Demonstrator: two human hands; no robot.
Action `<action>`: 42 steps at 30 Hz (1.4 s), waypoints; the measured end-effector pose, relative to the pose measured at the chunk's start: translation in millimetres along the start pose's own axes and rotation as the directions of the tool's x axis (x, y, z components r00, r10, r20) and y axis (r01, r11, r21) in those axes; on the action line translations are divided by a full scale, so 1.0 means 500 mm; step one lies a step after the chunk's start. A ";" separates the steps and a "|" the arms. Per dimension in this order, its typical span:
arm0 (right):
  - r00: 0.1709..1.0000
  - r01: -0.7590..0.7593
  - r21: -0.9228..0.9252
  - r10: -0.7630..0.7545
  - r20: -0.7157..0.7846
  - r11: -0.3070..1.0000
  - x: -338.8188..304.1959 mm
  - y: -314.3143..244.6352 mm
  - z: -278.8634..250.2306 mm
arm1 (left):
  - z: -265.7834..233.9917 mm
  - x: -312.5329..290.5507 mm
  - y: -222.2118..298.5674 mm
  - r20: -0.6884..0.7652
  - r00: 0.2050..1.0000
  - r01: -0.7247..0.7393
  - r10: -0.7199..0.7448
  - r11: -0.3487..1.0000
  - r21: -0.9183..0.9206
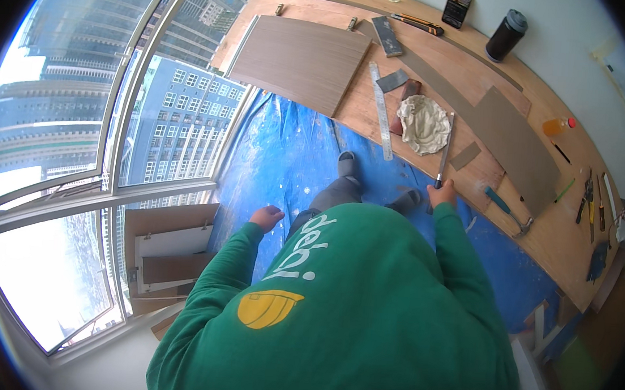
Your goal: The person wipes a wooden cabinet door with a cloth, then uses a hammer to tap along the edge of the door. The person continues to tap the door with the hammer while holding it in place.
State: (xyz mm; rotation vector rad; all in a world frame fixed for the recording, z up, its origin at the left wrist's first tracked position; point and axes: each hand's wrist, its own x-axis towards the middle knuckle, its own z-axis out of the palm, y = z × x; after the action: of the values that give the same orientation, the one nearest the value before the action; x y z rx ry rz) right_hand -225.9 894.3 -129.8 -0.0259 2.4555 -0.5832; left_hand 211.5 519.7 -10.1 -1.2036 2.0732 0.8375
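My right hand (442, 195) is at the front edge of the wooden workbench, its fingers closed at the black end of a long, slim grey tool (445, 150). Its exact kind is too small to make out. The tool points away from me, beside a crumpled cream cloth (424, 124). A small grey-brown piece (465, 156) lies to its right. My left hand (267, 217) hangs over the blue floor sheet, fingers curled in, with nothing visible in it. Left of the cloth are a reddish-brown block (409, 93), a grey sheet scrap (392, 81) and a metal ruler (381, 111).
The workbench (497, 197) curves along the right, carrying a hammer (508, 211), a large grey-brown panel (300, 58), a dark bottle (507, 36) and several hand tools. Blue sheeting (280, 138) covers the floor. Windows (51, 104) and leaning boards (171, 247) are at left.
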 end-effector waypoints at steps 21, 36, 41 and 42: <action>0.734 -0.065 0.935 0.651 -0.192 0.348 -0.498 -0.257 0.158 | -0.421 0.765 -0.257 0.014 0.877 -0.478 0.480 0.870 0.122; 0.994 -0.097 0.900 0.089 0.065 0.425 -0.735 -0.886 0.352 | -0.557 0.310 0.096 0.492 0.230 -0.433 0.839 0.541 -0.721; 0.989 -0.101 0.871 0.140 0.038 0.480 -0.846 -0.939 0.525 | -0.599 0.286 0.012 0.412 0.493 -0.046 0.766 0.496 -0.867; 0.979 -0.115 0.879 0.201 0.023 0.462 -0.884 -0.945 0.558 | -0.630 0.307 -0.010 0.426 0.528 0.031 0.734 0.485 -0.874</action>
State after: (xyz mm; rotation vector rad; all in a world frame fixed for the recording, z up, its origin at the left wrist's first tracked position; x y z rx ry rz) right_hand 238.1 422.6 112.5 0.6599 1.8905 -1.7274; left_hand 96.5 198.6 71.3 -0.4186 1.1349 2.2808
